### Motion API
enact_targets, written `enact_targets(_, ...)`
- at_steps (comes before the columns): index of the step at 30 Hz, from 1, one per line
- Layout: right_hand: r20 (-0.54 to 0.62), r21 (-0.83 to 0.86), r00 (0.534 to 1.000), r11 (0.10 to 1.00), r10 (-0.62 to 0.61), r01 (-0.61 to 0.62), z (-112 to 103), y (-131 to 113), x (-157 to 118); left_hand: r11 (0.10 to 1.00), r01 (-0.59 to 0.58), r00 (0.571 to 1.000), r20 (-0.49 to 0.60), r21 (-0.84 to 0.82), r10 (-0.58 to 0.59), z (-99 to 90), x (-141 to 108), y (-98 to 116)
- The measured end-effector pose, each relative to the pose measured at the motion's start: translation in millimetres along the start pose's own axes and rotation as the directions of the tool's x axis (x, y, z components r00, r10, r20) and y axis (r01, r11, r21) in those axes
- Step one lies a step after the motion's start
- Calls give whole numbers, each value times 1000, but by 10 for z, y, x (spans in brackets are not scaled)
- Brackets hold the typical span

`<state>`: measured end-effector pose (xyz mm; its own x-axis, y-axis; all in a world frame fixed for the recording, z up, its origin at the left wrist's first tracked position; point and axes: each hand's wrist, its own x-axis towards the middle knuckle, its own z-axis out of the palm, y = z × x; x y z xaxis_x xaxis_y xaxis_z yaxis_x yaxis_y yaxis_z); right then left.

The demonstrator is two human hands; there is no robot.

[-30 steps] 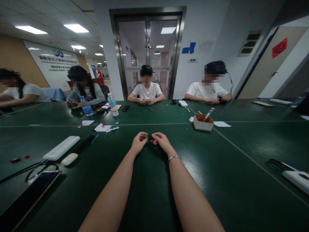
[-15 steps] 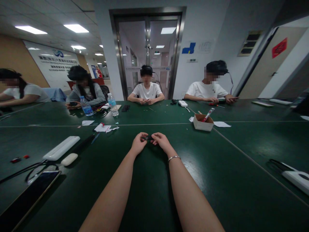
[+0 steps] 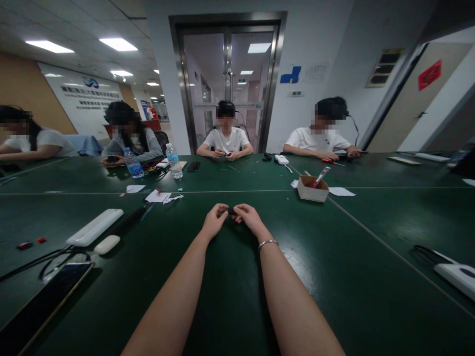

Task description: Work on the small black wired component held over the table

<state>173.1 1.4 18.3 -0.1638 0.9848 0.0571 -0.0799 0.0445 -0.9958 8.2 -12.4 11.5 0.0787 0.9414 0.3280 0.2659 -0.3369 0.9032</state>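
Over the green table (image 3: 237, 282), my left hand (image 3: 215, 220) and my right hand (image 3: 248, 217) meet fingertip to fingertip. Between them is a small black object (image 3: 230, 211), pinched by both hands. Its ends are hidden by my fingers, and it is too small to tell its kind. My left hand's thumb and index finger close on its left side. On the right side, my right hand does the same, its other fingers curled underneath. A silver bangle circles my right wrist.
A small box (image 3: 312, 190) with a red-and-clear item stands ahead right. Paper scraps (image 3: 159, 196) lie ahead left. On the left are a white power strip (image 3: 95, 227), a white oval case (image 3: 107, 244) and a phone (image 3: 46, 306). Bottles (image 3: 173, 161) and several seated people are across the table.
My left fingertips have moved slightly right, covering the greyish end of the black object that showed before. My right hand has stayed put. The person opposite now holds up a small item.
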Motion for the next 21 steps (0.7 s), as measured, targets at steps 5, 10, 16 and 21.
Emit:
enact_targets(5,6,12,1000,1000,2,-2,-3,0,-7,999,-20,1000,-14,35,21,-16,-7,14)
enact_targets(10,5,20,1000,1000,11,-11,-3,-2,6,999,-26,1000,-16,41,27,-26,3,6)
enact_targets(16,8,27,1000,1000,16,-16,-8,1,10,999,-23,999,-21,40,24,-22,13,-7)
enact_targets(21,5,8,1000,1000,6,-6,-12,7,6,999,-13,1000,-25,49,14,-12,11,-2)
